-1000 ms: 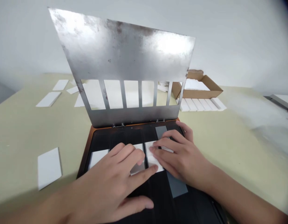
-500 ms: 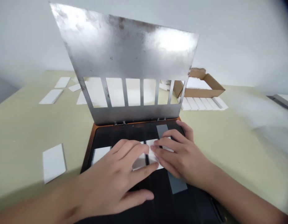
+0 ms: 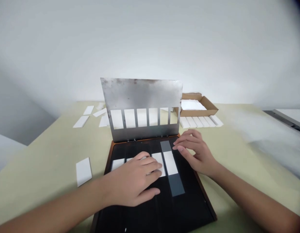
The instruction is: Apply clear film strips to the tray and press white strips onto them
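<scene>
My left hand (image 3: 138, 177) lies over the black base (image 3: 142, 210) of a hinged frame, fingers stretched out and touching a white rectangular piece (image 3: 159, 161). It partly hides other white pieces in the same row, one (image 3: 117, 163) showing at its left. Another white piece (image 3: 171, 163) rests uncovered on a grey strip (image 3: 177, 186) to the right of these. My right hand (image 3: 195, 150) hovers at the base's right edge, fingers loosely bent and apart, holding nothing. Behind, a metal plate (image 3: 142, 94) with a row of rectangular openings stands upright on hinges.
A cardboard box (image 3: 199, 113) of white pieces stands behind on the right, with a row of white pieces (image 3: 199, 122) before it. One loose white piece (image 3: 83, 172) lies left of the base; several more (image 3: 81, 121) lie farther back. Clear plastic (image 3: 273, 139) covers the table's right side.
My right hand has lifted off the white pieces and moved right, uncovering the rightmost one. My left hand still lies over the row. The camera view has shifted, so the frame looks smaller.
</scene>
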`<action>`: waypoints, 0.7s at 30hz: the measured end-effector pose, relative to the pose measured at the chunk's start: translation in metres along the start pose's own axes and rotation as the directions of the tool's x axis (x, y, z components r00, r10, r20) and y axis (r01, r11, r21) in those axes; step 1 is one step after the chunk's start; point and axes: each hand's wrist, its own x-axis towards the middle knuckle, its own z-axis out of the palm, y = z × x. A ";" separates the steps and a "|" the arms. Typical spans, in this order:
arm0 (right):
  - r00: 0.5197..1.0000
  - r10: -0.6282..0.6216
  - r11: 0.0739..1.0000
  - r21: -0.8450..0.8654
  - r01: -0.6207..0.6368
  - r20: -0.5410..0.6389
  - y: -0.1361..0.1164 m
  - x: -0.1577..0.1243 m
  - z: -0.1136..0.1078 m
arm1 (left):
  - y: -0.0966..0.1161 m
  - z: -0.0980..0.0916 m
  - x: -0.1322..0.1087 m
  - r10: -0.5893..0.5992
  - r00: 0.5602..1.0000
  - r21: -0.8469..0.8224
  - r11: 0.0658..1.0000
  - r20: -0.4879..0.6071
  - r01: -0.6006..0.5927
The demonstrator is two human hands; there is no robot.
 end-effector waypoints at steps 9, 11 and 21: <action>0.984 0.053 0.999 -0.017 -0.051 0.169 0.029 -0.033 0.014 | 0.000 0.015 0.009 -0.033 0.983 0.113 0.992 -0.183 0.054; 0.966 0.075 0.997 0.003 -0.079 0.248 0.029 -0.033 0.012 | -0.002 0.019 0.007 0.006 0.988 0.161 0.987 -0.154 0.019; 0.913 0.098 0.993 0.023 -0.117 0.396 0.026 -0.032 0.007 | -0.003 0.026 0.010 -0.054 0.994 0.140 0.988 -0.097 0.067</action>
